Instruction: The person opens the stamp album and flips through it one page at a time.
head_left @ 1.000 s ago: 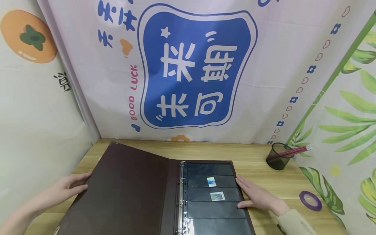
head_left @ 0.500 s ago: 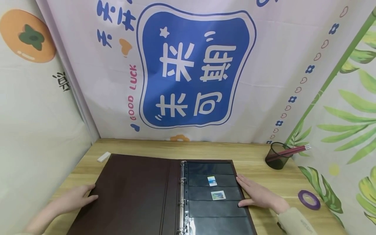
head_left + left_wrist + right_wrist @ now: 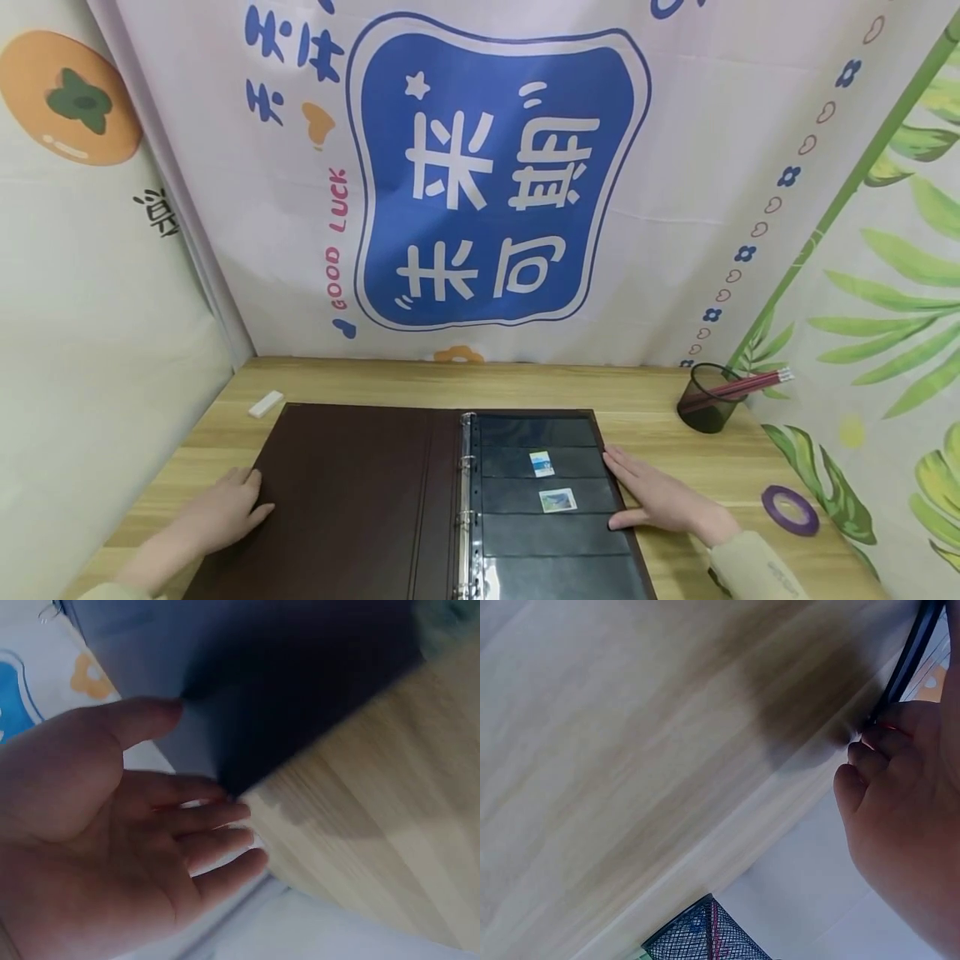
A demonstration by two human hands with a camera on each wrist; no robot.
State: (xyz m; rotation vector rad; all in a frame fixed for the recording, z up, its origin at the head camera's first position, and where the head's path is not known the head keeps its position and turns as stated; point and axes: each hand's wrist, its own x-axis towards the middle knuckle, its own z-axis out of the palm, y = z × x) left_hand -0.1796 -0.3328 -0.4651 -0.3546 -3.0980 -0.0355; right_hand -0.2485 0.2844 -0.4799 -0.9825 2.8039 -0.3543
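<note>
A dark brown ring binder (image 3: 330, 500) lies opened flat, metal rings (image 3: 465, 517) at its spine. Its right side carries a black pocket page (image 3: 555, 533) holding two small stamps, one upright stamp (image 3: 542, 464) and one wider stamp (image 3: 558, 500). At the cover's left edge is my left hand (image 3: 217, 512), thumb over the cover and fingers by the edge; the left wrist view shows thumb and fingers (image 3: 217, 844) spread apart. My right hand (image 3: 667, 493) rests along the right edge, thumb near the page's border. In the right wrist view its fingertips (image 3: 849, 787) meet the binder's edge.
A black mesh cup (image 3: 708, 400) with pencils (image 3: 750, 385) stands at the back right of the wooden table (image 3: 390, 379). A purple tape roll (image 3: 790, 510) lies beyond my right hand. A white eraser-like block (image 3: 266, 404) sits behind the cover's left corner.
The binder's left cover has come down from a raised tilt to flat, uncovering the white block. My left hand has moved right and slightly down with it. My right hand has stayed in place.
</note>
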